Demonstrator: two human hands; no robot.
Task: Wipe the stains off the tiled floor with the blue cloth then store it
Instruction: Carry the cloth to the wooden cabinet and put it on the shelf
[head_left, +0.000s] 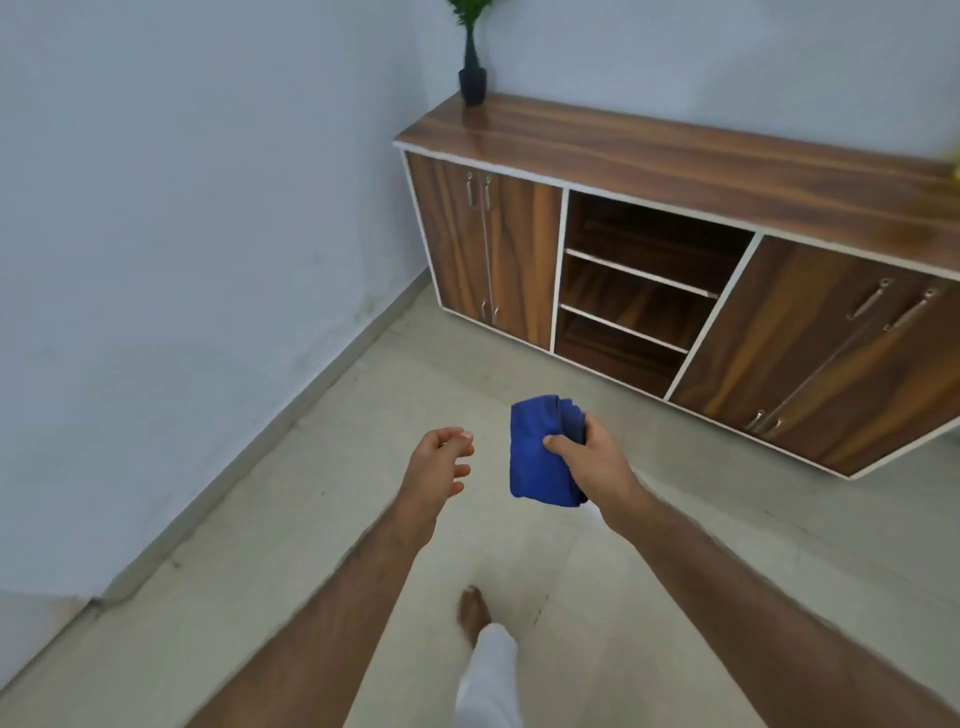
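Note:
A folded blue cloth (537, 452) hangs in the air above the beige tiled floor (322, 519), pinched between the thumb and fingers of my right hand (592, 457). Just to its left my left hand (439, 467) floats empty, fingers loosely curled and apart, not touching the cloth. Both arms reach forward from the bottom of the view. A few faint dark marks show on the floor near my foot. A wooden cabinet (675, 171) with open middle shelves (639, 291) stands ahead.
A dark vase with a green plant (471, 78) stands on the cabinet's left end. Pale blue walls (182, 234) meet at the corner left of the cabinet. My bare foot (472, 613) and white trouser leg are below my hands.

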